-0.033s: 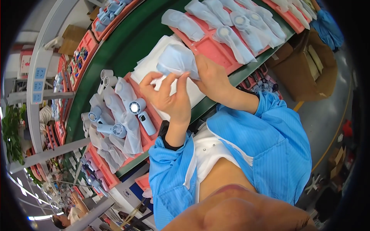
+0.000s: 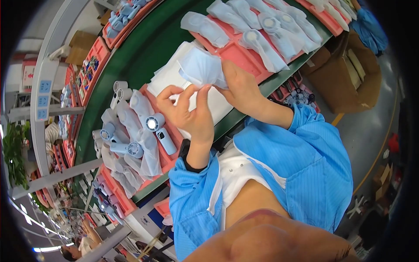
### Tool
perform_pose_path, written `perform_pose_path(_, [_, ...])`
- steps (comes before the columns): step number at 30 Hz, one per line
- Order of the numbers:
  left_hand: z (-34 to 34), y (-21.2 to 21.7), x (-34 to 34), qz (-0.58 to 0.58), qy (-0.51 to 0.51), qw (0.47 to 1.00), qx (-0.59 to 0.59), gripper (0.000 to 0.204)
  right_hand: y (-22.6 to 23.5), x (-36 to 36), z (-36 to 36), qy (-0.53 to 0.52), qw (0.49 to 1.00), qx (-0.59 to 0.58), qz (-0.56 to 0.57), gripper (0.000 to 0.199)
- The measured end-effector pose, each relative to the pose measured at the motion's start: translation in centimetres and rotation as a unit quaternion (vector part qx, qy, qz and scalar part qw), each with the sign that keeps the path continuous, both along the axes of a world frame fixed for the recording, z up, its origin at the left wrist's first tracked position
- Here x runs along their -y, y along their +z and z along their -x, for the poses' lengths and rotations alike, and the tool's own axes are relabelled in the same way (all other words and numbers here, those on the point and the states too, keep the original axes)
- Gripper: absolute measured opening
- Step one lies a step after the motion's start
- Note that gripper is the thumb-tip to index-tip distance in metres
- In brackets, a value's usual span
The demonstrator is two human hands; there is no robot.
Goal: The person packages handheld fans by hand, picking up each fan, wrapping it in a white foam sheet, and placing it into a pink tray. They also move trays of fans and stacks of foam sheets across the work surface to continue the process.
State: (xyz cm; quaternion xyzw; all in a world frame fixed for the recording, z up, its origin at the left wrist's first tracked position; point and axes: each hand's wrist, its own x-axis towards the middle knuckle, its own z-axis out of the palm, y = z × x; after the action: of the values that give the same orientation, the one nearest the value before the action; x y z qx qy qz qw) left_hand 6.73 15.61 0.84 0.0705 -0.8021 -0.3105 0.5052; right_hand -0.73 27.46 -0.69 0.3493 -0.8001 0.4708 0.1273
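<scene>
We hold a pale blue translucent pouch (image 2: 201,67) between both hands, lifted just above a stack of white bags (image 2: 170,72) that lies on the green bench (image 2: 144,48). Our right hand (image 2: 242,87) is closed on the pouch's lower right edge, fingers curled over it. Our left hand (image 2: 187,113) pinches the near edge, thumb and forefinger together, the other fingers spread upward; whether it has parted the two layers of the pouch mouth we cannot tell.

The other picture is stamped at the same instant, and against it nothing has changed: the pouch, both hands and the trays sit in the same places, so we judge the pouch is held at its edge with nothing inside it yet.

Just left of our left hand, a red tray (image 2: 168,150) carries a small light-blue handheld fan (image 2: 158,129), unbagged, its round head turned up. Beside it lie more fans (image 2: 126,146), some loose and some half covered in clear film, spreading toward the left edge of the bench.

Beyond our right hand, a second red tray (image 2: 231,54) holds bagged fans (image 2: 262,48) lined up side by side. Further trays run along the far side of the bench. A brown cardboard box (image 2: 345,74) stands on the floor to the right, below the bench edge. Our blue sleeves (image 2: 288,157) fill the lower middle.
</scene>
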Motion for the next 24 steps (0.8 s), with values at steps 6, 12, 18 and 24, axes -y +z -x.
perform_pose_path(6, [1.3, -1.1, 2.6, -0.276, -0.120, 0.949, 0.092, 0.014, -0.8, -5.0, 0.8, 0.113, 0.986, 0.122, -0.008, 0.043])
perform_pose_path(12, [8.7, -6.3, 2.9, -0.311, -0.147, 0.912, 0.225, 0.028, -5.8, -4.8, 3.8, -0.056, 0.973, 0.078, -0.210, 0.054])
perform_pose_path(18, [9.8, -9.5, 1.5, -0.079, -0.154, 0.922, 0.347, 0.043, -5.0, -5.5, 4.8, -0.053, 0.983, -0.028, -0.174, 0.049])
perform_pose_path(24, [10.6, -11.5, 1.3, -0.183, -0.143, 0.886, 0.402, 0.043, -2.4, -19.7, 18.4, -0.373, 0.917, -0.137, -0.037, 0.032])
